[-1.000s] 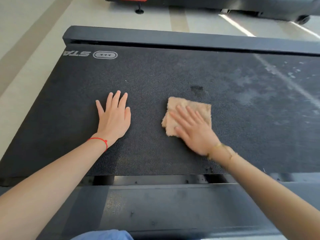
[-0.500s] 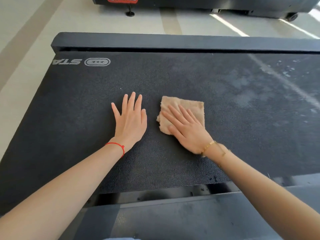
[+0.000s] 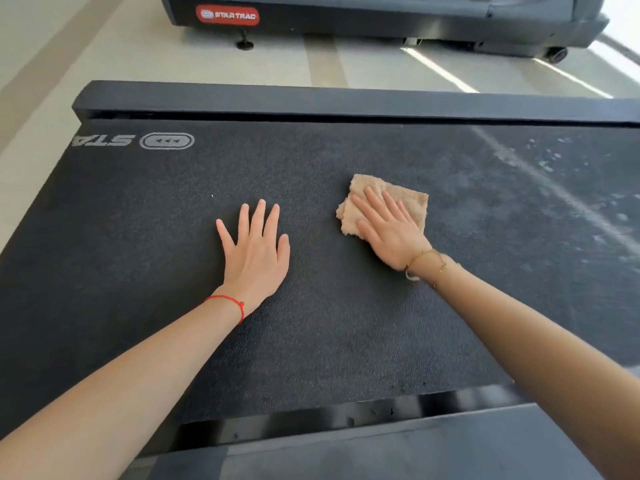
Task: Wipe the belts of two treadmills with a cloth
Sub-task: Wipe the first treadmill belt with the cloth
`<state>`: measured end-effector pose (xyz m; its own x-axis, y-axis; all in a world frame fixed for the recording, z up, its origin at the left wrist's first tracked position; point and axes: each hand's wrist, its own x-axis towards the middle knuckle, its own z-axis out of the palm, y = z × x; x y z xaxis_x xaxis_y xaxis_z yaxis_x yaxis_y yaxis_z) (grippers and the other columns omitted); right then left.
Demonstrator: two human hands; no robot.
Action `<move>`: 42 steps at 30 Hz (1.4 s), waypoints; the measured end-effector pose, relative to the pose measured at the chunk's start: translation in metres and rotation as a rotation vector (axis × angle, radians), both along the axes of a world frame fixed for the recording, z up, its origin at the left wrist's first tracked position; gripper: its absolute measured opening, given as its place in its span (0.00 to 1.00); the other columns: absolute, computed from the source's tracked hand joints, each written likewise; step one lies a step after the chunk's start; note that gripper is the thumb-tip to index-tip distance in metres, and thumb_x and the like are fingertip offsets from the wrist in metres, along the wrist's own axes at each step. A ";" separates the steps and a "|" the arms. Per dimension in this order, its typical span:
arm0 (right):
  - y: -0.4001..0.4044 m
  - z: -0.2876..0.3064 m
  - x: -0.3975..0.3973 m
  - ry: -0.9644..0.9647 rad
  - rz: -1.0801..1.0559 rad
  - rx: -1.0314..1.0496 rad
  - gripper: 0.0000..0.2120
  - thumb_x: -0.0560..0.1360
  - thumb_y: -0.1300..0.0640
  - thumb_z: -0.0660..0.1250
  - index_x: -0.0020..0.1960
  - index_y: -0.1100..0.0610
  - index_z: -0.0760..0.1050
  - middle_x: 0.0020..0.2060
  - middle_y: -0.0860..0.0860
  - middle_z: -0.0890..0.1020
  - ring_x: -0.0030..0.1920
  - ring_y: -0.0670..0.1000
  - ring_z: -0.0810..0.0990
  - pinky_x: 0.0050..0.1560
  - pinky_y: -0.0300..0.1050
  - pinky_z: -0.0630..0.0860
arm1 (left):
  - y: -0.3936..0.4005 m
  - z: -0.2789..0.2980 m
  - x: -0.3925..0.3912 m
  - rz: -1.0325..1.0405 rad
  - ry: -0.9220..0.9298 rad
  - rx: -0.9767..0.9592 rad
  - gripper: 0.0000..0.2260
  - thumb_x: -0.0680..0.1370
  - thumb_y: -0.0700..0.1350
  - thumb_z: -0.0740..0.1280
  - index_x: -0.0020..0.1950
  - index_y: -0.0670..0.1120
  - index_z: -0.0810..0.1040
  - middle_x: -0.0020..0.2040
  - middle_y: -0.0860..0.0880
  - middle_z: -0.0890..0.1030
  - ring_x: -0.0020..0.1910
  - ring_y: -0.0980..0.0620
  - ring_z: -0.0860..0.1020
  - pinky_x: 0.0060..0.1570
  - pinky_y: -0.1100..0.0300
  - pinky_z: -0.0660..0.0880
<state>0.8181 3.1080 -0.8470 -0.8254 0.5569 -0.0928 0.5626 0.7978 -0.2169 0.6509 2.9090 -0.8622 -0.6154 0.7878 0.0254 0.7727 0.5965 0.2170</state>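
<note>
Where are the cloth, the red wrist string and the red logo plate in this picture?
cloth (image 3: 412, 199): head view, bare far corner beyond the fingers.
red wrist string (image 3: 225, 299): head view, strand across the left wrist.
red logo plate (image 3: 227, 15): head view, middle of the plate.

Loads of open belt (image 3: 346, 323) around both hands. Left hand (image 3: 254, 252) flat, fingers spread, blocking any sweep leftward from the cloth (image 3: 388, 199) pinned flat under the right hand (image 3: 389, 232). Only a narrow strip of bare belt between the 2. Wide free run off to the right over the dusty patch (image 3: 540, 161). Far side walled by the raised rail (image 3: 346, 103); near side by the frame edge (image 3: 398, 445).
</note>
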 end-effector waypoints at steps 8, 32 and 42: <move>0.031 0.001 -0.096 -0.064 -0.041 -0.021 0.26 0.84 0.45 0.41 0.81 0.46 0.44 0.80 0.49 0.42 0.79 0.56 0.38 0.78 0.54 0.36 | 0.000 -0.004 0.005 0.030 0.076 -0.052 0.27 0.83 0.55 0.45 0.82 0.50 0.46 0.82 0.49 0.48 0.81 0.46 0.45 0.75 0.34 0.46; 0.095 -0.006 -0.179 -0.007 0.218 -0.024 0.25 0.84 0.45 0.41 0.80 0.44 0.46 0.80 0.47 0.45 0.79 0.54 0.40 0.76 0.51 0.36 | 0.001 -0.003 0.006 0.061 0.089 -0.064 0.29 0.81 0.57 0.42 0.82 0.52 0.50 0.82 0.51 0.52 0.81 0.50 0.47 0.76 0.36 0.50; 0.166 -0.001 -0.115 -0.075 -0.055 -0.022 0.26 0.84 0.44 0.41 0.80 0.45 0.44 0.80 0.49 0.43 0.79 0.56 0.39 0.77 0.55 0.36 | 0.000 0.000 0.007 0.071 0.064 -0.010 0.25 0.83 0.54 0.48 0.81 0.52 0.54 0.81 0.52 0.53 0.81 0.51 0.48 0.76 0.37 0.47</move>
